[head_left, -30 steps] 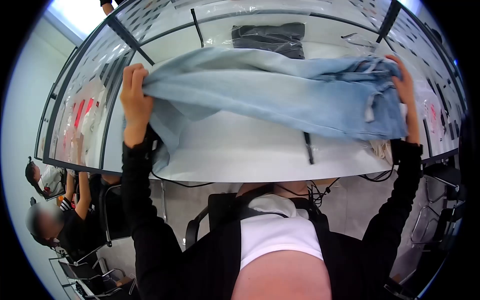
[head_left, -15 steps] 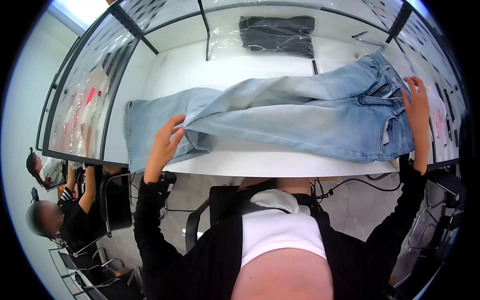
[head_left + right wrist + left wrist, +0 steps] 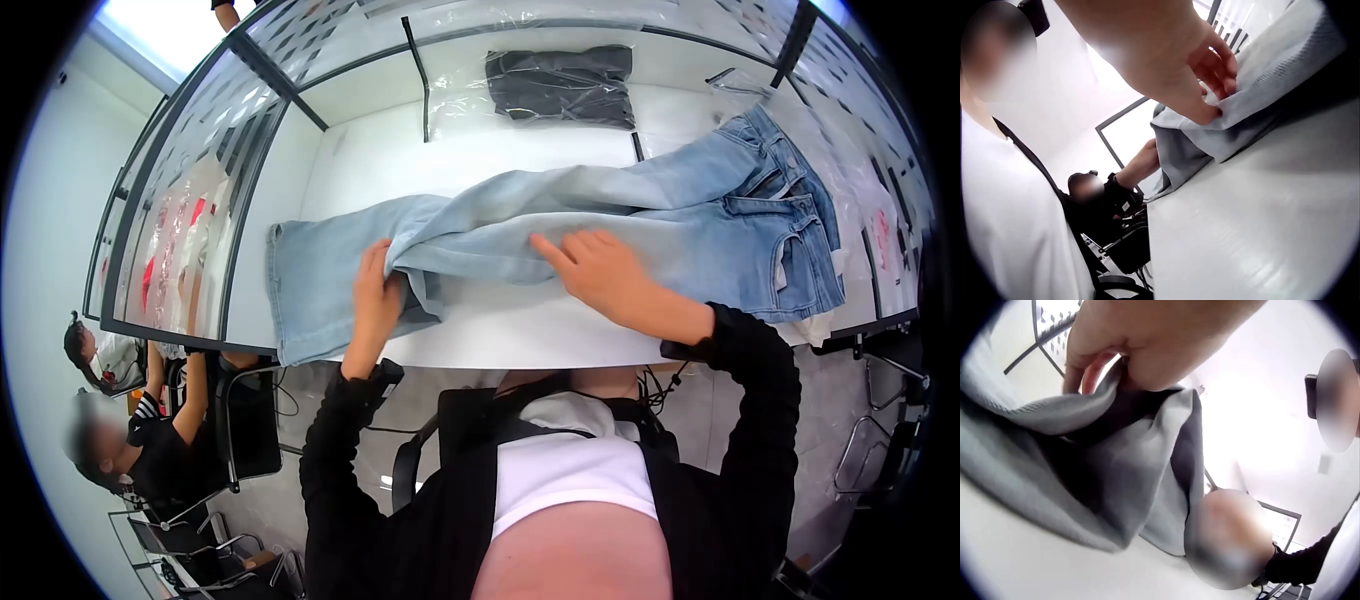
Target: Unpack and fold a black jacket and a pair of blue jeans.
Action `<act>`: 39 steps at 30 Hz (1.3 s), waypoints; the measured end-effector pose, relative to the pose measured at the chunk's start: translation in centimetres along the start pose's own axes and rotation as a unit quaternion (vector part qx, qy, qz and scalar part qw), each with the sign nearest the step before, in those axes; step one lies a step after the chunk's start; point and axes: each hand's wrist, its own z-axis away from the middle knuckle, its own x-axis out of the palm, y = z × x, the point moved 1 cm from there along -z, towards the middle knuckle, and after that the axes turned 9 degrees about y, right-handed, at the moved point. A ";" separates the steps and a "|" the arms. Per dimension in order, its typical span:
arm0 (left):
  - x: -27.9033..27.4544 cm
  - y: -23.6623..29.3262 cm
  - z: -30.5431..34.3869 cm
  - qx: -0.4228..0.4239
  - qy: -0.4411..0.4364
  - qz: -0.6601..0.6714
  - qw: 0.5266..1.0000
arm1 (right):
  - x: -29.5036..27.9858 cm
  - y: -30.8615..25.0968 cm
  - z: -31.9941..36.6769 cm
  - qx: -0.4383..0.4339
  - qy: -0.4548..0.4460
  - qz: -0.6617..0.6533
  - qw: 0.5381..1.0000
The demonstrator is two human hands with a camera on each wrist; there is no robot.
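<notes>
Light blue jeans (image 3: pixel 640 220) lie lengthwise over the white table, the waistband at the right and the hems at the left. My left hand (image 3: pixel 376 300) pinches a fold of the lower leg; the left wrist view shows the denim (image 3: pixel 1141 469) between thumb and fingers of that hand (image 3: pixel 1147 344). Over the middle of the near leg is my right hand (image 3: pixel 610 280), its fingers bent a little. In the right wrist view the thumb and fingertips of this hand (image 3: pixel 1191 75) touch the edge of the denim (image 3: pixel 1254 100).
A dark folded garment in clear plastic (image 3: pixel 560 85) lies at the back of the white table (image 3: pixel 500 335). Bagged items (image 3: pixel 180 250) show behind the left frame. Another person (image 3: pixel 150 450) sits at the lower left. Clear plastic (image 3: pixel 865 210) lies at the right.
The jeans came down onto the table from being held stretched out. My right hand left the waistband and moved left to the near leg. My left hand moved right, onto the lower leg.
</notes>
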 end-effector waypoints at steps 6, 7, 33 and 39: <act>-4.4 0.2 -6.4 -0.039 0.028 -0.038 0.998 | 0.4 0.3 0.5 -0.045 0.020 -0.008 0.999; -5.1 -0.3 -8.3 -0.046 0.031 -0.034 0.998 | -0.2 0.6 0.7 -0.050 0.022 -0.015 0.998; -1.6 -6.9 -11.4 -0.204 -0.416 -0.278 0.841 | -13.6 19.3 7.1 0.253 -0.099 -0.083 0.959; 0.6 -10.6 -10.9 -0.277 -0.268 -0.177 0.906 | -8.4 28.6 4.0 0.417 -0.212 0.055 0.882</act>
